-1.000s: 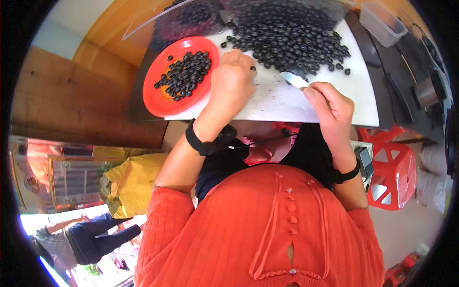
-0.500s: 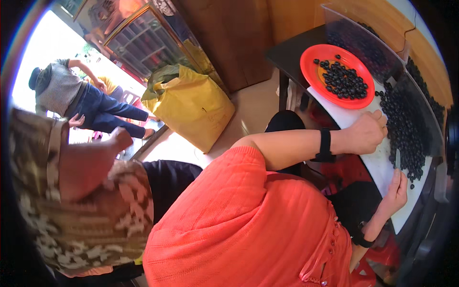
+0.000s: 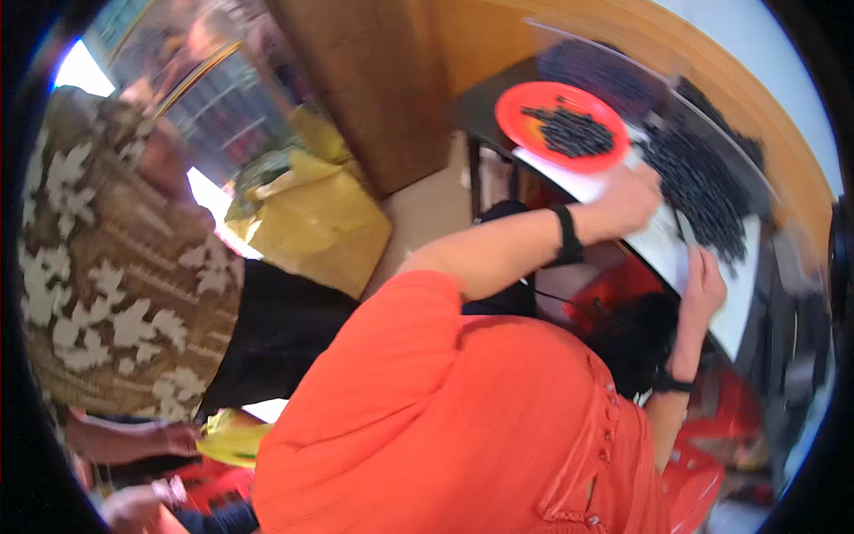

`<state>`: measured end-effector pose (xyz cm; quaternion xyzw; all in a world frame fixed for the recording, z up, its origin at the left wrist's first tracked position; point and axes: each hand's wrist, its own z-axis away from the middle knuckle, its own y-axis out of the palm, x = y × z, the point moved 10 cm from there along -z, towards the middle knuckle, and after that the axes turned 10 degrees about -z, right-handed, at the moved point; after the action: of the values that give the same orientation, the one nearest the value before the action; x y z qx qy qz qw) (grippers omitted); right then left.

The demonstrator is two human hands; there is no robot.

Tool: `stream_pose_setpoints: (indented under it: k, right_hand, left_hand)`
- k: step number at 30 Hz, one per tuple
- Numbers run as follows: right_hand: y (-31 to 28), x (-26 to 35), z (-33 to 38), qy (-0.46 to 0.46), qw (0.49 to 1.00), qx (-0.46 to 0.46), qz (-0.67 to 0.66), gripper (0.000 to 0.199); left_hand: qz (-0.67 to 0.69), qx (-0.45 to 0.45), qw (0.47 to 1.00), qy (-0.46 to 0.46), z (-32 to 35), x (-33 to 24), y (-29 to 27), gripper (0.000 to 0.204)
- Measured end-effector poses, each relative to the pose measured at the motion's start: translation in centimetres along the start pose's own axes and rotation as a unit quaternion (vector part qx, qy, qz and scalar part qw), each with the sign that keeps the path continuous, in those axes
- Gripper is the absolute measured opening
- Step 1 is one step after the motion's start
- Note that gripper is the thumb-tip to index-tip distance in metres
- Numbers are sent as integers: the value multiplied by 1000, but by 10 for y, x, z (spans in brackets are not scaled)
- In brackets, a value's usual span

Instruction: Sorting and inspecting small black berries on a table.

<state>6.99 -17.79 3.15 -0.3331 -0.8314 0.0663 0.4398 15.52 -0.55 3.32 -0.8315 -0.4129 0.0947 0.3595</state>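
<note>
Black fruit [image 3: 703, 194], prob. light, firm and slippery, lies on white counter [image 3: 737, 307] and red plate [image 3: 507, 120], best held singly by opp. sides; R hand [image 3: 703, 287] fingers pinch slim tool [image 3: 684, 230], L hand [image 3: 633, 201] fingers' state unclear w/ blur.

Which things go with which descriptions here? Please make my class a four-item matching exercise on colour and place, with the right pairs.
Column one
1. Plate
2. Large bag
3. Left wristband
4. Board

Column two
A. Black, worn just behind the left hand
B. White, underneath the dark heap
C. Red, with small dark pieces on it
D. Yellow, on the floor

Pairs: 1-C, 2-D, 3-A, 4-B
</note>
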Motion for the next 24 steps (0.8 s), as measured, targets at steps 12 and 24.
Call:
stream_pose_setpoints:
  k: [12, 24]
  right_hand:
    - [7, 21, -7, 9, 1000, -14, 1, 31]
    - [8, 21, -4, 37, 999, -8, -19, 27]
  left_hand:
    - [107, -14, 994, -19, 7, 24, -25, 12]
    - [61, 14, 998, -25, 5, 22, -20, 15]
